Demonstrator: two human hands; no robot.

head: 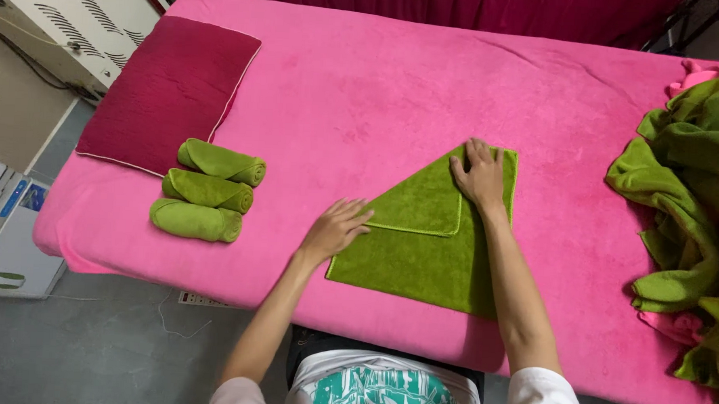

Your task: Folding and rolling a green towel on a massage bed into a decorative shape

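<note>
**Head view: both hands flat on a green towel**

Head view, nearest first: the left hand (336, 228) lies palm down with its grip apart, fingers spread, touching the left corner of the folded-over flap of the green towel (422, 253). That towel rests flat on the pink bed (364, 89), close to its near edge (one corner is turned over into a triangle). The right hand (480, 173) presses on the towel's far right corner, grip apart as well, fingers straight and clamped on nothing. To the left lie three rolled green towels (206, 191) side by side, touching, just beside a dark red pillow (166, 92). At the right edge sits a heap of loose green towels (690, 208).
</note>
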